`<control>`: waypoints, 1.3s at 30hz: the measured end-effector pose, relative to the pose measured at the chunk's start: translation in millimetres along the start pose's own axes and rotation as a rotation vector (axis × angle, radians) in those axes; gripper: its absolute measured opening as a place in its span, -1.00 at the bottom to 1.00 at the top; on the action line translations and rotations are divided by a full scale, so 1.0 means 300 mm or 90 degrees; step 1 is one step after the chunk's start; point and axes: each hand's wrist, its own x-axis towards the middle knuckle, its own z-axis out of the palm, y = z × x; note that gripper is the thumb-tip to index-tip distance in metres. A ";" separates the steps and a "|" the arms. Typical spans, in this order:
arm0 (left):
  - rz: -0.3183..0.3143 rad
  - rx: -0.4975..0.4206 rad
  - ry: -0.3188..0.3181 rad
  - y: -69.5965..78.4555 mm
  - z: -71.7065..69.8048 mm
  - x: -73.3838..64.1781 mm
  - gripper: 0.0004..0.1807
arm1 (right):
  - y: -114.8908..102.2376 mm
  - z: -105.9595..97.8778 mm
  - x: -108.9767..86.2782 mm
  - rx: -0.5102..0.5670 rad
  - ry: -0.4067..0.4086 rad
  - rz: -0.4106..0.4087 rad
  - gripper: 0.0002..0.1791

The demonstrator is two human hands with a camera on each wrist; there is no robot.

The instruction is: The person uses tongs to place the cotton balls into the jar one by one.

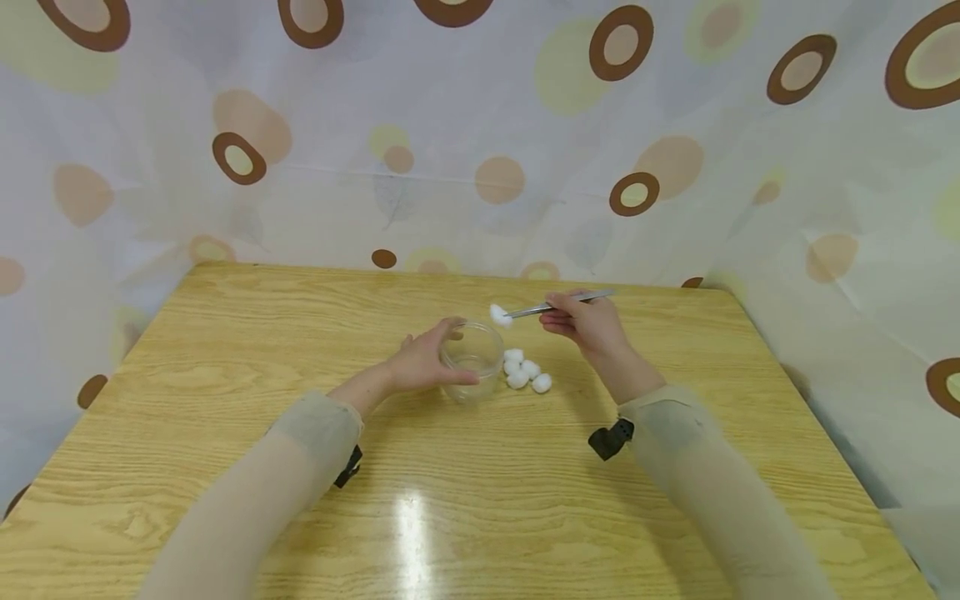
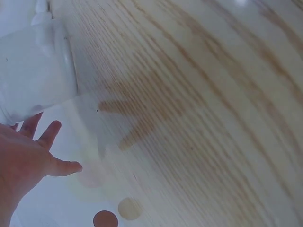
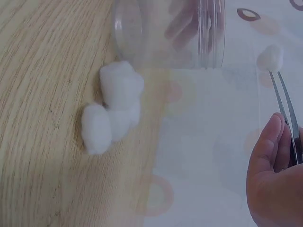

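A clear round jar [image 1: 486, 387] stands upright on the table, its mouth uncovered. My left hand [image 1: 417, 362] grips it from the left, the thumb along the near side and the fingers around the far side. Metal tweezers [image 1: 534, 309] are pinched in my right hand [image 1: 588, 327]. Their tips hold one white cotton ball [image 1: 499, 315] up beyond the jar's right rim. Several more cotton balls [image 1: 517, 379] lie clustered just right of the jar. In the right wrist view the lifted cotton ball [image 3: 271, 58] sits at the tweezers' tips.
The wood-grain table [image 1: 480, 492] reaches back to a patterned white cloth [image 1: 330, 208] that hangs behind it and at both sides. Black wrist devices [image 1: 611, 439] sit at the sleeve cuffs. A bright light reflection shows on the near tabletop.
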 end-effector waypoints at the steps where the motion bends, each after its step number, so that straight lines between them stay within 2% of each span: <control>1: 0.000 -0.002 -0.001 0.001 0.000 0.000 0.04 | 0.001 0.007 0.001 -0.004 -0.001 0.000 -0.87; 16: 0.002 0.000 -0.003 -0.007 0.001 0.006 0.00 | 0.025 0.069 0.009 -0.034 -0.010 -0.012 -0.83; 24: -0.004 0.007 -0.004 -0.004 -0.001 0.003 -0.01 | 0.047 0.076 0.009 -0.063 -0.012 -0.036 -0.84; 30: -0.006 0.004 -0.003 -0.008 0.001 0.006 -0.01 | 0.060 0.078 0.016 -0.082 0.001 -0.026 -0.91; 39: -0.007 0.007 -0.002 -0.003 -0.003 0.004 -0.01 | 0.070 0.071 0.026 -0.085 -0.004 -0.032 -0.87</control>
